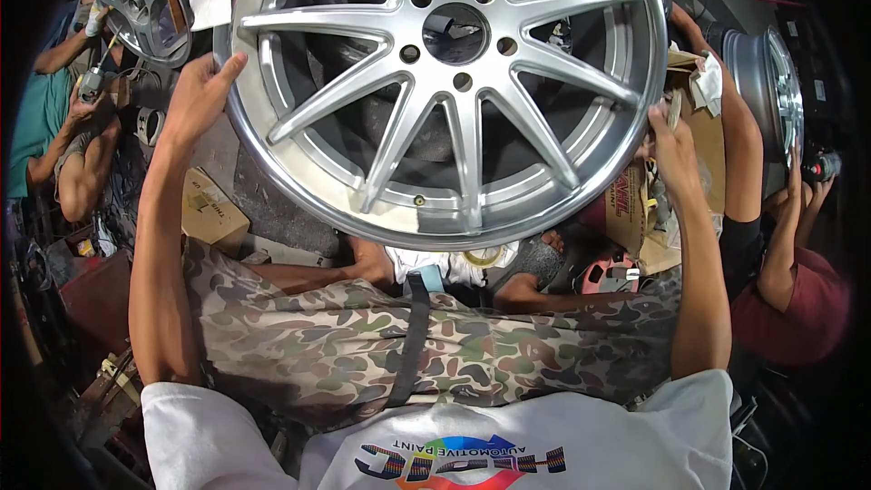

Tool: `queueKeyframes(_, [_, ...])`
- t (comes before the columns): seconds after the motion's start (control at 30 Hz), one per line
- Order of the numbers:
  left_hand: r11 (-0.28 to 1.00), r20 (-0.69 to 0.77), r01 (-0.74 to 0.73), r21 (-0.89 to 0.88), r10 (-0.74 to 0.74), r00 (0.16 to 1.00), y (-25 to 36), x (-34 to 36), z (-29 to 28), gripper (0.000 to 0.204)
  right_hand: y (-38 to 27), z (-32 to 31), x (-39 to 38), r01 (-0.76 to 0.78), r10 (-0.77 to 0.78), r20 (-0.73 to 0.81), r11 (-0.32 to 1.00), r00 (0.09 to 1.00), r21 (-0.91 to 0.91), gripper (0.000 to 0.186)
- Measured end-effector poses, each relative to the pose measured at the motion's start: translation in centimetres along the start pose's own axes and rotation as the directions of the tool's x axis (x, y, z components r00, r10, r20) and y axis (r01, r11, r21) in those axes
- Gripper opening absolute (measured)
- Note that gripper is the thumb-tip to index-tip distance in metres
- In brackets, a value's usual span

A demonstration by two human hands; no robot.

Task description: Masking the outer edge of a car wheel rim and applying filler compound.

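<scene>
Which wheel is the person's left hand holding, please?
The central silver wheel: the left hand grips its edge; the left wheel and right wheel are farther out.

White short-sleeved T-shirt (626,436) with multicoloured print (476,465); brown-green camouflage shorts (517,345), dark strap (414,336)

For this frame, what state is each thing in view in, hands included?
Silver wheel: raised, without a tyre, bolt holes empty
Left hand: closed on the silver wheel's left edge, thumb in front
Right hand: bent at its right edge; grip unclear
Cardboard box at right: open, things inside
Wheel at upper left: without a tyre
Wheel at far right: on edge, without a tyre
</scene>
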State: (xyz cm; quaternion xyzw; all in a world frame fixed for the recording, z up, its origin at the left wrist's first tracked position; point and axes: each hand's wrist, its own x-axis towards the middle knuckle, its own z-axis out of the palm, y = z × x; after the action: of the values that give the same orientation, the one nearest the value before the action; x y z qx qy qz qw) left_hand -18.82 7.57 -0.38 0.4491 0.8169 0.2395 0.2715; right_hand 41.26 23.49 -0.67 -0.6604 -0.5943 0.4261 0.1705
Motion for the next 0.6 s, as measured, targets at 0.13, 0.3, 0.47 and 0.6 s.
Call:
queueKeyframes(0.13, [0.989,0.015,-0.112,0.094,0.111,0.994,0.0,1.7,-1.1,0.049,2.9,1.2,-3.0,-0.035,0.027,0.049,0.987,0.998,0.155,0.037])
queueKeyframes(0.3, [0.968,0.081,-0.195,0.160,0.183,0.980,-3.0,3.0,-2.6,0.056,1.5,1.9,-4.2,-0.053,0.052,0.036,0.997,0.998,0.049,0.042])
queueKeyframes(0.47, [0.996,0.094,-0.091,0.000,0.091,0.991,-0.4,2.4,-4.4,0.065,3.7,1.3,-3.9,0.065,-0.065,0.016,0.997,0.998,-0.050,0.033])
queueKeyframes(0.6, [0.918,-0.146,-0.017,-0.397,-0.045,0.988,0.6,3.8,-3.8,0.056,1.2,1.3,-6.5,0.242,-0.259,0.009,0.889,0.966,-0.388,0.019])
